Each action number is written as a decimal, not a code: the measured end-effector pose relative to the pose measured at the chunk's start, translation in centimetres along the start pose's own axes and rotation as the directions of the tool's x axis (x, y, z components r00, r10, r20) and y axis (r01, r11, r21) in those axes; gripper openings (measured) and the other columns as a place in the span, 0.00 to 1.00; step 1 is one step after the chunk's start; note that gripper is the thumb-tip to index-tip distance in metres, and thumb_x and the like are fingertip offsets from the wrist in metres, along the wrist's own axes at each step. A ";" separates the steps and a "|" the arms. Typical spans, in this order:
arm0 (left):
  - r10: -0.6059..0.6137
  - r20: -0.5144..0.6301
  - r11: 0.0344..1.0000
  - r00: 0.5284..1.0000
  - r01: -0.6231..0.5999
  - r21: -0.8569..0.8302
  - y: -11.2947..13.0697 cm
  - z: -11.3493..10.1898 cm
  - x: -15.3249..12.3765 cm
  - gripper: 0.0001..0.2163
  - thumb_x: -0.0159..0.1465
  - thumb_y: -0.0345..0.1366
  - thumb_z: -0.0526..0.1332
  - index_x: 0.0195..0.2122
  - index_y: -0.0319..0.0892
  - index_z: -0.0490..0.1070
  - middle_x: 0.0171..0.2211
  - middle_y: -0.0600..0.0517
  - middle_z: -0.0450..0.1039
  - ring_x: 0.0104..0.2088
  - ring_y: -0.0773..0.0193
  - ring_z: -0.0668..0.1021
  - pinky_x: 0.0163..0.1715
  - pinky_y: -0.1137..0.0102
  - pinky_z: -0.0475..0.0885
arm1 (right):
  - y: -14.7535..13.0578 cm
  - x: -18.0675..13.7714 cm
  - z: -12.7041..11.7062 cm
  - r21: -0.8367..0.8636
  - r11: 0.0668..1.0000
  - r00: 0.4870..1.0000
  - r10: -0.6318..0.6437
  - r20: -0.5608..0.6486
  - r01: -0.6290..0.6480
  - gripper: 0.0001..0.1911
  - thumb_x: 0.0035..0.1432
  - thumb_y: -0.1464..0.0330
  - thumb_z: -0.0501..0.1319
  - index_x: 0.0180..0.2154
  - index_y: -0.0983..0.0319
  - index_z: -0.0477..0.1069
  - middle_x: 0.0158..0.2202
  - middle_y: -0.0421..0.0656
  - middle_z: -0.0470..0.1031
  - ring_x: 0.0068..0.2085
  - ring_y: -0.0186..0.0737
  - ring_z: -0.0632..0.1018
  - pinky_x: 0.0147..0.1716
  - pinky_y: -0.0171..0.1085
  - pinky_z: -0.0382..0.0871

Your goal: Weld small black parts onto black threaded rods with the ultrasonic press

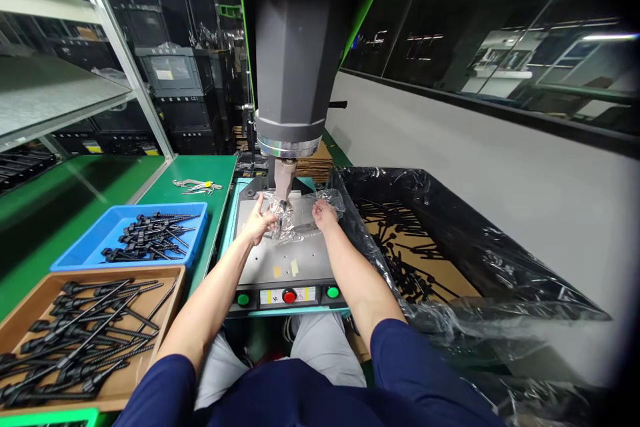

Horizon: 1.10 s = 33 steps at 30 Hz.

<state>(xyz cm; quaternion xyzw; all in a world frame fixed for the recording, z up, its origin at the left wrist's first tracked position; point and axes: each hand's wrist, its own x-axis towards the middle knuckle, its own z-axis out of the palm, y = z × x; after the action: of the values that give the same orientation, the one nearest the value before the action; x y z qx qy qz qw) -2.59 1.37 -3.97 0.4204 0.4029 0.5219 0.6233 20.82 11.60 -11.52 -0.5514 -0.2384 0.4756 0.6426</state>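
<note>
My left hand (258, 224) is on the left of the metal work plate (260, 255), one digit pointing up and the others reaching right against crumpled clear plastic film (290, 230). No firm grip shows in it. Opposite, my right hand (325, 215) has its fingers pinched together on the film, which spreads around both hands. Between them the machine's pale metal tool head (285, 180) comes down to a small dark part (282, 208), partly hidden by the film.
Green buttons and a red button (289, 295) line the machine's front. To the left are a blue tray (193, 250) and a brown tray (173, 303) with black threaded pieces. A black-lined bin (500, 240) of similar pieces stands right. Pliers (193, 183) lie on the green table.
</note>
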 end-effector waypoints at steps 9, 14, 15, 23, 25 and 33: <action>-0.065 -0.080 0.998 0.995 0.067 0.022 0.0 0.2 -0.2 0.52 0.53 0.31 0.71 0.71 0.42 0.37 0.23 0.58 0.70 0.18 0.72 0.70 0.24 0.73 0.69 | 1.0 -3.2 -1.3 -0.033 0.996 0.996 0.088 -0.023 -0.088 0.04 0.64 0.70 0.61 0.37 0.66 0.70 0.29 0.38 0.72 0.24 0.27 0.72 0.20 0.27 0.65; -0.059 -0.093 0.998 0.994 0.062 0.029 -0.4 0.3 -0.3 0.49 0.56 0.33 0.70 0.71 0.42 0.37 0.26 0.55 0.72 0.19 0.72 0.71 0.25 0.72 0.68 | 1.4 -5.9 -3.0 -0.136 0.991 0.999 0.003 0.032 0.001 0.02 0.52 0.75 0.63 0.30 0.64 0.70 0.25 0.38 0.74 0.18 0.27 0.69 0.15 0.26 0.58; -0.050 -0.096 0.998 0.994 0.055 0.041 -0.5 0.3 -0.4 0.49 0.56 0.33 0.70 0.71 0.41 0.37 0.26 0.55 0.72 0.20 0.71 0.71 0.25 0.72 0.68 | 1.6 -6.6 -3.4 -0.165 0.986 0.998 -0.002 0.056 0.012 0.02 0.50 0.74 0.64 0.29 0.64 0.71 0.25 0.39 0.75 0.18 0.27 0.68 0.14 0.27 0.57; 0.155 -0.200 0.947 0.968 -0.087 0.311 -1.1 -2.7 -5.3 0.43 0.56 0.43 0.69 0.69 0.38 0.48 0.35 0.50 0.74 0.38 0.63 0.79 0.43 0.65 0.74 | 2.9 -13.7 -11.0 -0.383 0.910 0.981 -0.101 0.164 0.158 0.15 0.48 0.62 0.64 0.36 0.64 0.76 0.34 0.46 0.78 0.27 0.37 0.74 0.26 0.35 0.69; 0.280 -0.278 0.877 0.919 -0.127 0.463 -2.6 -4.7 -8.4 0.38 0.57 0.44 0.67 0.66 0.40 0.55 0.41 0.47 0.75 0.43 0.60 0.78 0.48 0.62 0.73 | 3.5 -15.3 -14.2 -0.520 0.796 0.950 -0.274 0.147 0.310 0.18 0.52 0.58 0.62 0.40 0.63 0.76 0.40 0.49 0.78 0.36 0.43 0.76 0.38 0.42 0.72; 0.318 -0.378 0.551 0.869 0.155 0.820 -11.9 -11.6 -17.3 0.36 0.55 0.51 0.65 0.61 0.39 0.62 0.54 0.38 0.68 0.57 0.44 0.71 0.57 0.50 0.66 | 9.1 -18.9 -20.6 -0.822 0.417 0.902 -0.355 0.246 0.389 0.35 0.58 0.55 0.58 0.63 0.64 0.59 0.57 0.57 0.68 0.58 0.56 0.70 0.55 0.54 0.66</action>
<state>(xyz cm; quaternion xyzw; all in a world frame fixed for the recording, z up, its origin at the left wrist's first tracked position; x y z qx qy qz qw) -12.08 -15.73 -17.88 0.5373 0.7221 0.3864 0.2017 26.56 -15.41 -21.62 -0.7199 -0.5678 0.1499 0.3701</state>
